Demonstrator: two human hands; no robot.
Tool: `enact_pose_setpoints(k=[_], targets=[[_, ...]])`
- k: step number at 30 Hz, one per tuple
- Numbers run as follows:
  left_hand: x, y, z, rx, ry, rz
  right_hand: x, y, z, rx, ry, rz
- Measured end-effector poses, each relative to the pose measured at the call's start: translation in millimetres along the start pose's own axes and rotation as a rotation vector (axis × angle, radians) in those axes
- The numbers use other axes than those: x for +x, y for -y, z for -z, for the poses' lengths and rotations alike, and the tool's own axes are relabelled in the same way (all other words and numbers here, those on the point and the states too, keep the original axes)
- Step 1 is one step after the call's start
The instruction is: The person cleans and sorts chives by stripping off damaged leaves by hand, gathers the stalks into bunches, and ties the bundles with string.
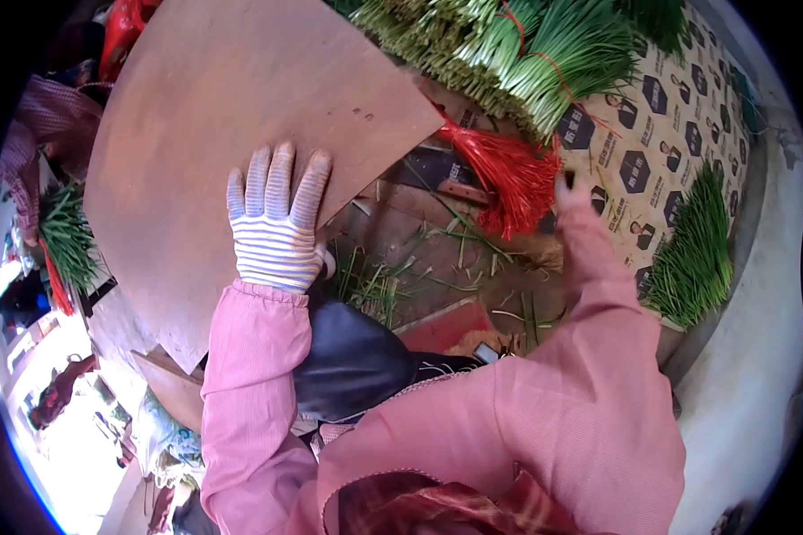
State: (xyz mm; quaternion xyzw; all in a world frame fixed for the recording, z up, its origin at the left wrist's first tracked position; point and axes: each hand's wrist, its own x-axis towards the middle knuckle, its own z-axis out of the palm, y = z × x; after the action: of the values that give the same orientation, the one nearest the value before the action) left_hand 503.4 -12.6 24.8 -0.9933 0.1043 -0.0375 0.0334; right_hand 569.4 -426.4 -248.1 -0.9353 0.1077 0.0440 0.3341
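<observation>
My left hand (pixel 278 218), in a white glove with dark stripes, lies flat on a brown board (pixel 187 116) with its fingers spread. Nothing is in it. My right hand (pixel 573 189) reaches out beside the loose end of a bundle of red ties (pixel 513 178). Its fingers are small and blurred, so whether they hold a strand cannot be made out. The red bundle sticks out past the board's right corner. Tied bunches of long green stalks (pixel 509 53) lie just beyond it, some with red ties around them.
Another green bunch (pixel 696 254) leans by the wall on printed sheeting (pixel 660 160). Cut green scraps (pixel 375 285) litter the floor below the board. At the far left, another person's checked sleeve (pixel 22 169) is near a green bunch (pixel 67 227) with a red tie.
</observation>
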Motion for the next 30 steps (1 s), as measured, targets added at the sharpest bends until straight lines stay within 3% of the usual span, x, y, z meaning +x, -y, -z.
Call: enact_pose_setpoints(k=[1, 2, 4, 7, 8, 12, 21, 26, 30], targets=[[2, 0, 0, 0.005, -0.019, -0.011, -27, -7, 1, -0.296, 0.037, -0.018], [2, -1, 3, 0.007, 0.002, 0.001, -52, -26, -10, -0.073, 0.118, -0.148], [0, -2, 4, 0.023, 0.023, 0.017, -80, -64, -43, -0.209, 0.320, -0.280], [-2, -4, 7, -0.014, 0.026, 0.024, -74, -99, -80, -0.014, 0.396, -0.306], [-3, -4, 6, 0.001, 0.026, 0.028, -71, -66, -65, -0.330, 0.613, -0.319], [-5, -5, 3, 0.041, 0.028, 0.053, -66, -11, -46, -0.481, 0.552, -0.378], [-6, -2, -3, 0.031, -0.065, 0.047, -105, -39, -32, -0.527, 0.274, -0.487], [-6, 0, -10, 0.085, -0.104, 0.026, -118, -46, -21, -0.523, 0.254, -0.507], [-4, -1, -8, 0.095, -0.080, 0.029, -110, -43, -36, -0.444, 0.362, -0.427]])
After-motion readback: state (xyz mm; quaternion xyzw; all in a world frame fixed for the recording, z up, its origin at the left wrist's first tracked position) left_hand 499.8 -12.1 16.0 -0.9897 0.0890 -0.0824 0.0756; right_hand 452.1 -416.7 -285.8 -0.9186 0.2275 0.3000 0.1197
